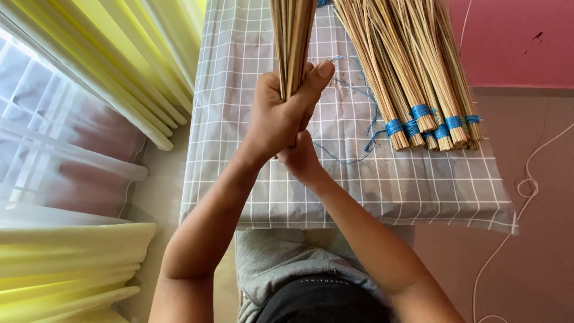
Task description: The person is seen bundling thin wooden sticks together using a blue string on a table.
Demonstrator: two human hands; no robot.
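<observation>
Clasping thin stiff straw bundle: left hand grip tight, right hand grip hidden, can't tell.

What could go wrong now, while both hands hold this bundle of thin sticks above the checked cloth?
1. The bundle of sticks shows no tie; if the left hand loosens its grip, the sticks may spread apart.
2. The right hand is mostly hidden below the left, so its hold cannot be judged.
3. The loose blue string lies nearby on the checked cloth and might snag the tied bundles.
</observation>
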